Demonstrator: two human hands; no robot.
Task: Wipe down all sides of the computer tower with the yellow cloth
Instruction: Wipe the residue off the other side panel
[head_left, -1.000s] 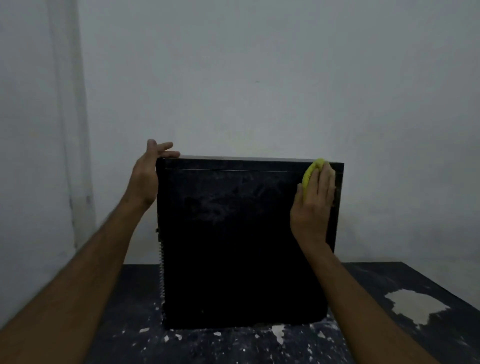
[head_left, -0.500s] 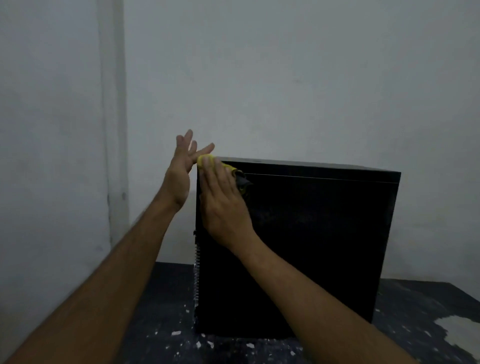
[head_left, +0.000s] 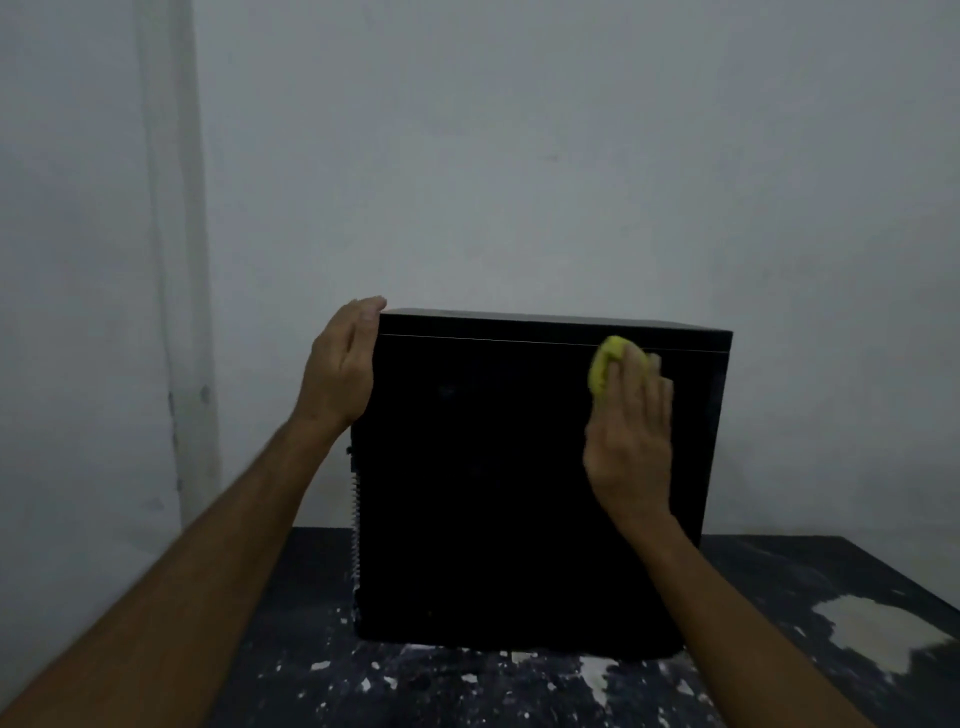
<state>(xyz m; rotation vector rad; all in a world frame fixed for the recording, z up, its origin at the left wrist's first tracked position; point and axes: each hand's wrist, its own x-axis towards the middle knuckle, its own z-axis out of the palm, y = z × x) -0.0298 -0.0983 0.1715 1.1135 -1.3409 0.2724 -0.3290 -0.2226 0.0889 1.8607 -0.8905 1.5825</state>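
Note:
A black computer tower (head_left: 493, 493) stands upright on a dark table, its broad side panel facing me. My right hand (head_left: 631, 441) presses a bunched yellow cloth (head_left: 602, 371) flat against the upper right part of that panel, just under the top edge. The cloth shows only past my fingertips; the rest is hidden under the hand. My left hand (head_left: 340, 364) rests against the tower's upper left corner, fingers together along the left edge, holding nothing loose.
The dark table (head_left: 291, 670) is speckled with white paint chips, with a large pale patch (head_left: 872, 629) at the right. A plain grey wall (head_left: 519, 156) rises close behind the tower, and a wall corner runs down at the left.
My right hand has swept the cloth from the panel's upper left corner across to the upper right. My left hand, lifted with spread fingers half a second ago, now lies against the tower's left corner.

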